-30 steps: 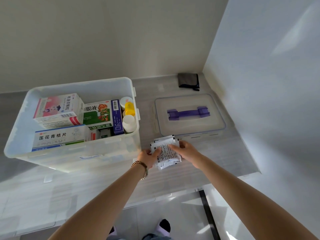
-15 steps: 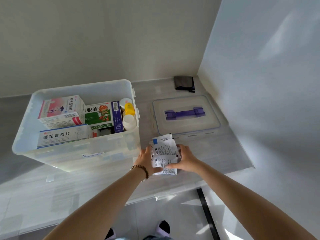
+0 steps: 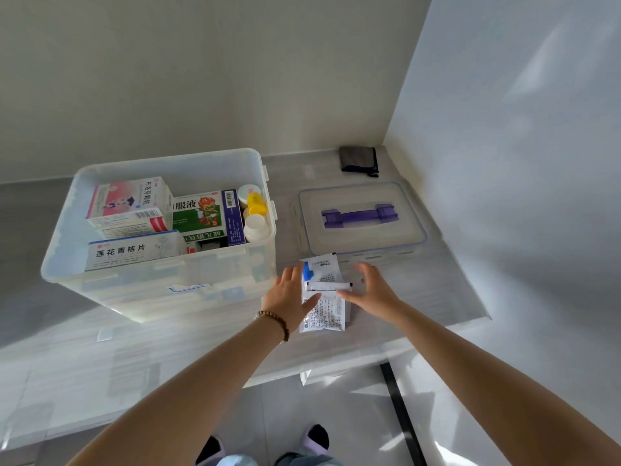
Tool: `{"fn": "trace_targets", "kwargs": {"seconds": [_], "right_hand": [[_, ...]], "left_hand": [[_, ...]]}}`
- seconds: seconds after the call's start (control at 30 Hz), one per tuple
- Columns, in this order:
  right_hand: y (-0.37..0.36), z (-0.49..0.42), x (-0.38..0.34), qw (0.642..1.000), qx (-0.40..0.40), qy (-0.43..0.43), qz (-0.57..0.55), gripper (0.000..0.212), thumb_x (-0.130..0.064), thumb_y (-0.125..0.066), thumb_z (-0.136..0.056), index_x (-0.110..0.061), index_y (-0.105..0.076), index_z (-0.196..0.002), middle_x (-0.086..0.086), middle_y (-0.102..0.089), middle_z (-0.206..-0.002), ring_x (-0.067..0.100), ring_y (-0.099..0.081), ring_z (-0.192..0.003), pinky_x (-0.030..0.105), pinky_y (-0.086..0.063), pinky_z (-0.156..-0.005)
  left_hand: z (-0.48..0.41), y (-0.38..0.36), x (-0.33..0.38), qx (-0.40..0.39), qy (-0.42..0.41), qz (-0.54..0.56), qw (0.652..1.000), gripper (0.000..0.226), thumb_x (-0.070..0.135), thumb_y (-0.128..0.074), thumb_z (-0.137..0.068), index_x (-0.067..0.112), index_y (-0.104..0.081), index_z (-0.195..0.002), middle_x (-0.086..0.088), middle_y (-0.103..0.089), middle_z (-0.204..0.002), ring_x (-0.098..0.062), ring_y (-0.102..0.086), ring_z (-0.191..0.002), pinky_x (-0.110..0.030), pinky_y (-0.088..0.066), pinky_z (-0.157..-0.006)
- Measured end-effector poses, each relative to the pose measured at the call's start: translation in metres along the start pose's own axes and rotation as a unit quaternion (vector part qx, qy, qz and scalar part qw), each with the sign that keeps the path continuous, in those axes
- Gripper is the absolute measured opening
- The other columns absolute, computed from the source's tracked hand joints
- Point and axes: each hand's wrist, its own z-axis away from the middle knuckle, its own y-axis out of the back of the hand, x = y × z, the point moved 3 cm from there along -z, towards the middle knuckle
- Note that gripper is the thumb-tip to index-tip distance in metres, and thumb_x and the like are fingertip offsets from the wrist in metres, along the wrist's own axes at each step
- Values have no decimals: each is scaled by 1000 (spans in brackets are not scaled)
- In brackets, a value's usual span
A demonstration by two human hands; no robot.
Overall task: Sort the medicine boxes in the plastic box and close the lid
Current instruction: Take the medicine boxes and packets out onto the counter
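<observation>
The clear plastic box (image 3: pixel 161 290) stands open on the left of the table. Inside are a pink medicine box (image 3: pixel 129 203), a green one (image 3: pixel 198 213), a white one with blue print (image 3: pixel 134 252), and a yellow bottle (image 3: pixel 257 203) beside a white bottle (image 3: pixel 256 227). Its lid (image 3: pixel 363 243), with a purple handle (image 3: pixel 359 215), lies flat to the right. In front of the lid is a fanned stack of white medicine sachets (image 3: pixel 324 307). My left hand (image 3: pixel 289 297) and my right hand (image 3: pixel 373 290) flank the stack, thumbs on it and fingers spread.
A folded dark cloth (image 3: pixel 359 159) lies in the back right corner. A white wall (image 3: pixel 504 196) runs close along the table's right side. The table's front edge (image 3: pixel 302 368) is near my forearms, with floor and my feet below.
The sachets have gone from a tight bundle in both hands to a fanned stack lower on the table. My fingers have spread apart. The view shifted slightly.
</observation>
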Motion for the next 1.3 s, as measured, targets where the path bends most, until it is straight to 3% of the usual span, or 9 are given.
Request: {"fn": "trace_targets", "kwargs": {"seconds": [0.2,0.33,0.5,0.77,0.93,1.1,1.2,1.3], "right_hand": [[69,3,-46,995,66,63,27,73,-44,-63,-84,-17,-29,-144,4,-33,-149,19,-36,-134,28,-29,-105],[107,6,-99,983,82,121,113,71,-46,-58,-86,-19,-27,-145,1,-30,-151,20,-33,-136,35,-31,-109],[118,5,-182,949,97,219,206,71,-46,-53,-89,-19,-22,-148,-3,-17,-157,14,-15,-144,31,-14,-116],[36,-23,-289,927,38,286,240,70,-48,-48,-91,-16,-23,-147,1,-17,-157,17,-15,-144,36,-16,-117],[-26,-48,-317,931,-26,257,256,72,-58,-40,-90,-19,-20,-148,-2,-15,-157,17,-14,-144,39,-16,-117],[-70,-68,-336,944,-70,213,240,76,-62,-39,-88,-17,-23,-147,1,-17,-157,19,-18,-143,40,-21,-115],[-89,-76,-345,958,-92,176,207,76,-63,-39,-87,-15,-28,-145,3,-26,-154,20,-26,-140,38,-25,-113],[-105,-84,-347,982,-127,91,103,73,-64,-39,-87,-13,-40,-139,8,-44,-144,24,-44,-128,41,-34,-110]], "left_hand": [[-12,67,48,90,-141,-28,986,63,48,-40,-91,18,-19,-142,1,-34,-144,-18,-34,-130,-34,-38,-101],[-20,127,47,156,-164,-63,972,59,49,-37,-90,19,-24,-140,2,-36,-142,-16,-31,-131,-33,-26,-109],[-22,189,3,166,-122,-108,973,62,52,-33,-90,20,-22,-142,-1,-28,-149,-20,-23,-138,-35,-16,-114],[6,248,-130,141,28,-133,981,65,52,-33,-90,19,-16,-144,-1,-18,-153,-22,-14,-142,-41,-12,-117],[21,263,-197,140,77,-156,975,62,52,-28,-91,20,-20,-144,-1,-20,-153,-21,-12,-142,-44,-6,-117],[24,256,-236,115,99,-131,980,56,56,-23,-91,33,-23,-142,2,-9,-155,-22,-4,-143,-49,-2,-116],[20,251,-242,109,96,-94,985,47,55,-24,-91,41,-36,-134,4,-1,-156,-24,0,-143,-51,0,-115],[17,250,-244,103,94,-88,986,44,53,-24,-92,43,-40,-131,3,3,-156,-25,1,-143,-52,-1,-115]]}}
